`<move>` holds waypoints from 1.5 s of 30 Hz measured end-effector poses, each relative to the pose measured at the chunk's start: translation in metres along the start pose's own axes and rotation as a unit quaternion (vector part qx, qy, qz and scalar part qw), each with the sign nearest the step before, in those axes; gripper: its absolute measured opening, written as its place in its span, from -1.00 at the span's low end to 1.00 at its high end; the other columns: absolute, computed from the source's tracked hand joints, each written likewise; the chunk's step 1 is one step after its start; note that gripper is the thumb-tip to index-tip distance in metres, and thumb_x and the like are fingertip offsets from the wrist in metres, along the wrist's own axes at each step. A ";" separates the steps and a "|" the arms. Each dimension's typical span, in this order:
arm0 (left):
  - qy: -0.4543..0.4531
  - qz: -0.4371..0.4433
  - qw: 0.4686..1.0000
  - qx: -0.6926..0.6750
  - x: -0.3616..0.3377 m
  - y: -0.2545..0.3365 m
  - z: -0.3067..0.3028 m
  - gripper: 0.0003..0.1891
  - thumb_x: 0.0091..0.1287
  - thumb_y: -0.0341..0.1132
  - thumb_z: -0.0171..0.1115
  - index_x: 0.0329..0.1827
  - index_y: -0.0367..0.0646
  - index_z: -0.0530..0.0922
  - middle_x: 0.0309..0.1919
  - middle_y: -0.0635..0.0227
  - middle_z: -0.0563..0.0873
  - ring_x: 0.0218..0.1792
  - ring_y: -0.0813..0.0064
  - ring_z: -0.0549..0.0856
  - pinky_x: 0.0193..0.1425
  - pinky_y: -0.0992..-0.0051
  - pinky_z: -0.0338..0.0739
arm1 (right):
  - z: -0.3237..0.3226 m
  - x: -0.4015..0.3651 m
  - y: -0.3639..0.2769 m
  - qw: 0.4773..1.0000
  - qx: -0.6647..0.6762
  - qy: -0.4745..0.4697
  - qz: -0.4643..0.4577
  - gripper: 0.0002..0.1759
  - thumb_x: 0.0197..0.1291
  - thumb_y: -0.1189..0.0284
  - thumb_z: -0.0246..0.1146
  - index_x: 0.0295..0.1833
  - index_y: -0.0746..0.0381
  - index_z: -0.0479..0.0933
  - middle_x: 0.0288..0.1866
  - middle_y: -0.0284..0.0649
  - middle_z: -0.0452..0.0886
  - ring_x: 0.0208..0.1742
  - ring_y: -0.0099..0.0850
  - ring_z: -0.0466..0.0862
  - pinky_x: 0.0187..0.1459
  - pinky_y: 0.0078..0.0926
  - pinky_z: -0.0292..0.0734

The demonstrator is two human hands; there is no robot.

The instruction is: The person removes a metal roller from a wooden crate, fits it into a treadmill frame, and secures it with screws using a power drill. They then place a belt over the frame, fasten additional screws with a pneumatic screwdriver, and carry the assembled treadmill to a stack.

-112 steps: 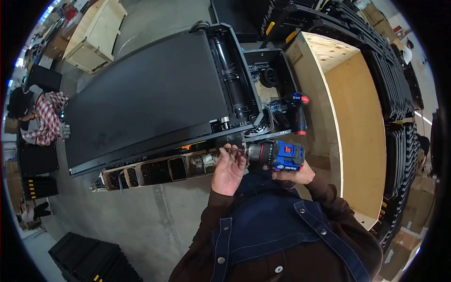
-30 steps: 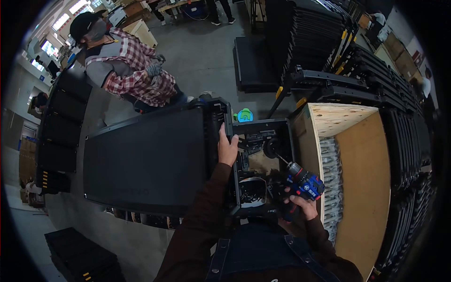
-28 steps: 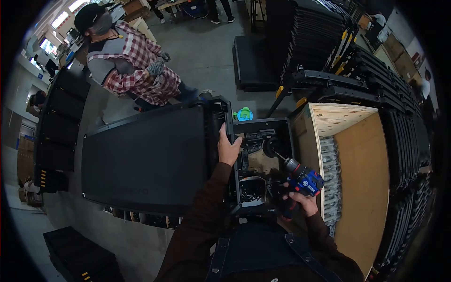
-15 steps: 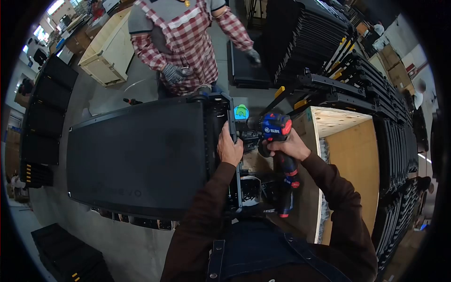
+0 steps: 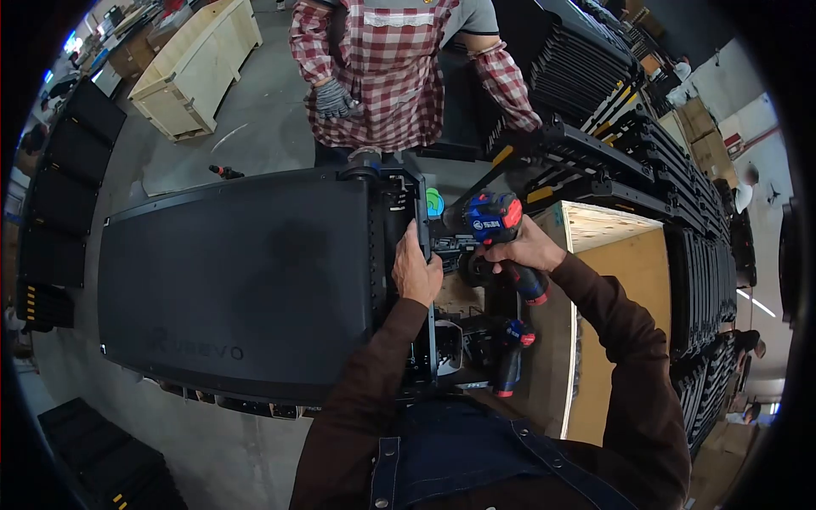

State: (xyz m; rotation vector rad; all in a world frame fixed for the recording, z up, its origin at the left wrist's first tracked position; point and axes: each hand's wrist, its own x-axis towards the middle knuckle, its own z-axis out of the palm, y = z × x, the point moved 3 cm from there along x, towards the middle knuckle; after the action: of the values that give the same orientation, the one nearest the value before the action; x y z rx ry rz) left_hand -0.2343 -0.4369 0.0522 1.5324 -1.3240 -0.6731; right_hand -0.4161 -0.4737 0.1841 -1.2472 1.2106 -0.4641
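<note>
A black treadmill (image 5: 238,272) lies flat before me, its belt deck to the left and its open motor bay to the right. My left hand (image 5: 415,268) grips the black frame rail at the deck's front end. My right hand (image 5: 529,248) holds a blue and red cordless drill (image 5: 493,223), its nose pointing left at the far corner of the frame. A second drill (image 5: 512,357) stands in the motor bay, near my body.
A person in a red plaid shirt and grey gloves (image 5: 399,68) stands at the treadmill's far side. A plywood crate (image 5: 620,280) is on my right, another crate (image 5: 200,59) far left. Stacked black treadmill frames (image 5: 663,153) line the right; black panels (image 5: 51,178) the left.
I have leaned in over the treadmill. My right hand tilted the drill so its nose points left at the frame corner. The plaid-shirted person has stepped closer.
</note>
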 end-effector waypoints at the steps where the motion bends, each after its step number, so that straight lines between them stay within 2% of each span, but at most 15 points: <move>1: 0.003 0.002 1.000 0.001 0.000 -0.002 0.000 -0.24 0.15 -0.48 0.32 0.50 -0.14 0.32 0.18 -0.04 0.63 0.24 -0.09 0.59 0.33 0.09 0.48 | 0.000 0.002 -0.006 1.000 -0.002 0.001 0.002 -0.67 0.09 0.70 0.37 0.01 0.34 0.57 -0.25 -0.24 0.71 -0.46 -0.49 0.70 -0.40 -0.52 0.69; 7: 0.009 0.007 1.000 -0.012 -0.003 -0.004 0.000 -0.24 0.15 -0.49 0.32 0.50 -0.18 0.32 0.21 -0.06 0.60 0.27 -0.09 0.56 0.36 0.09 0.46 | 0.006 0.034 -0.075 0.942 -0.321 -0.060 0.073 -0.72 0.01 0.61 0.38 -0.12 0.37 0.55 -0.40 -0.24 0.68 -0.60 -0.49 0.65 -0.55 -0.51 0.58; 12: -0.002 -0.022 0.999 -0.045 0.003 0.001 0.001 -0.20 0.12 -0.56 0.31 0.52 -0.21 0.29 0.27 -0.06 0.57 0.33 -0.09 0.51 0.41 0.10 0.42 | 0.019 0.053 -0.112 0.915 -0.381 -0.067 0.115 -0.76 0.02 0.62 0.36 -0.14 0.39 0.56 -0.39 -0.21 0.68 -0.58 -0.47 0.67 -0.55 -0.48 0.61; 14: 0.028 -0.004 0.998 -0.060 0.002 0.001 0.001 -0.23 0.10 -0.57 0.26 0.49 -0.22 0.34 0.23 -0.05 0.60 0.27 -0.11 0.55 0.37 0.08 0.44 | 0.018 0.065 -0.111 0.906 -0.379 -0.089 0.165 -0.60 0.01 0.66 0.37 0.03 0.33 0.52 -0.37 -0.26 0.68 -0.55 -0.51 0.68 -0.51 -0.52 0.65; 18: 0.044 0.001 0.997 -0.070 0.005 -0.002 0.004 -0.21 0.06 -0.60 0.24 0.49 -0.23 0.34 0.22 -0.06 0.60 0.28 -0.12 0.53 0.37 0.08 0.44 | 0.026 0.082 -0.123 0.842 -0.509 -0.106 0.144 -0.74 -0.04 0.55 0.43 -0.19 0.38 0.60 -0.43 -0.17 0.71 -0.55 -0.44 0.72 -0.50 -0.45 0.69; 21: 0.049 0.010 0.997 -0.067 0.000 -0.003 0.004 -0.22 0.08 -0.58 0.25 0.50 -0.21 0.33 0.22 -0.05 0.60 0.28 -0.11 0.54 0.37 0.07 0.44 | 0.027 0.071 -0.118 0.877 -0.455 -0.069 0.137 -0.76 -0.04 0.55 0.41 -0.20 0.36 0.63 -0.45 -0.17 0.71 -0.55 -0.44 0.73 -0.47 -0.43 0.69; 28: -0.005 -0.056 0.998 -0.012 -0.003 0.007 -0.002 -0.27 0.18 -0.45 0.31 0.49 -0.16 0.32 0.25 -0.02 0.60 0.27 -0.11 0.56 0.35 0.08 0.45 | 0.007 0.068 -0.114 0.885 -0.423 -0.160 0.108 -0.79 -0.02 0.60 0.44 -0.22 0.37 0.61 -0.42 -0.24 0.68 -0.47 -0.46 0.71 -0.43 -0.46 0.67; 30: -0.014 -0.073 0.997 -0.024 -0.004 0.012 0.000 -0.25 0.17 -0.48 0.30 0.51 -0.17 0.30 0.25 -0.05 0.59 0.28 -0.14 0.54 0.36 0.08 0.44 | -0.017 0.050 -0.086 0.892 -0.404 -0.170 0.105 -0.78 0.09 0.59 0.45 -0.17 0.35 0.59 -0.46 -0.27 0.64 -0.45 -0.49 0.70 -0.41 -0.50 0.66; 31: -0.025 -0.092 0.994 -0.044 -0.004 0.012 0.000 -0.23 0.16 -0.51 0.29 0.52 -0.17 0.29 0.26 -0.07 0.59 0.29 -0.17 0.52 0.38 0.08 0.42 | -0.028 0.032 -0.069 0.935 -0.303 -0.158 0.097 -0.76 0.13 0.51 0.48 -0.15 0.34 0.59 -0.46 -0.27 0.64 -0.45 -0.48 0.70 -0.40 -0.49 0.67; 33: -0.022 -0.006 0.990 -0.139 -0.003 -0.007 0.010 -0.14 0.17 -0.51 0.31 0.59 -0.23 0.15 0.39 -0.15 0.48 0.41 -0.07 0.48 0.49 0.16 0.34 | -0.032 -0.011 -0.028 0.973 -0.166 -0.122 0.103 -0.66 0.22 0.33 0.51 -0.06 0.30 0.59 -0.42 -0.27 0.64 -0.44 -0.47 0.70 -0.41 -0.49 0.66; 35: -0.047 0.018 0.984 -0.171 -0.006 -0.011 0.001 -0.03 0.18 -0.50 0.37 0.63 -0.32 -0.01 0.51 -0.25 0.30 0.53 -0.02 0.36 0.58 0.22 0.24 | -0.020 -0.041 0.022 0.982 -0.097 -0.075 0.140 -0.77 0.23 0.39 0.47 -0.15 0.29 0.61 -0.46 -0.24 0.65 -0.52 -0.48 0.68 -0.47 -0.50 0.64; 38: -0.024 0.021 0.991 -0.130 -0.047 0.037 -0.087 -0.24 0.23 -0.44 0.39 0.52 -0.31 0.31 0.44 -0.07 0.45 0.44 0.02 0.47 0.54 0.22 0.31 | 0.003 -0.037 0.150 0.996 -0.072 -0.028 0.044 -0.47 0.20 0.34 0.49 0.18 0.35 0.47 -0.16 -0.13 0.68 -0.17 -0.29 0.73 -0.07 -0.35 0.64; 41: 0.016 0.096 0.984 0.149 -0.084 0.019 -0.188 -0.42 0.37 -0.33 0.36 0.44 -0.25 0.44 0.40 0.02 0.52 0.40 0.03 0.51 0.49 0.20 0.36 | 0.036 -0.033 0.235 0.981 -0.173 0.042 0.079 -0.15 0.12 0.19 0.52 0.39 0.37 0.31 0.08 0.07 0.68 0.11 -0.03 0.70 0.17 -0.21 0.57; 43: 0.017 0.053 0.952 0.300 -0.109 -0.013 -0.246 -0.45 0.48 -0.17 0.26 0.47 -0.19 0.43 0.46 0.04 0.46 0.47 0.02 0.43 0.54 0.11 0.27 | 0.057 -0.023 0.270 0.951 -0.275 0.076 0.122 0.00 0.11 0.04 0.47 0.50 0.33 0.16 0.18 0.30 0.62 0.27 0.20 0.60 0.25 -0.09 0.51; 45: 0.012 0.068 0.932 0.357 -0.130 -0.054 -0.280 -0.45 0.51 -0.10 0.19 0.48 -0.16 0.42 0.49 0.05 0.42 0.50 0.02 0.38 0.57 0.07 0.21 | 0.079 -0.009 0.303 0.936 -0.318 0.103 0.105 0.00 0.17 0.07 0.41 0.53 0.31 0.07 0.18 0.31 0.62 0.25 0.24 0.60 0.25 -0.04 0.52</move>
State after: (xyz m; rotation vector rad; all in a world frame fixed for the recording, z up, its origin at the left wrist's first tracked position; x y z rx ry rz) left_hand -0.0012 -0.2304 0.0866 1.9717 -1.7470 -0.0632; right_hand -0.4473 -0.3295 -0.0925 -1.6118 1.7360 -0.0305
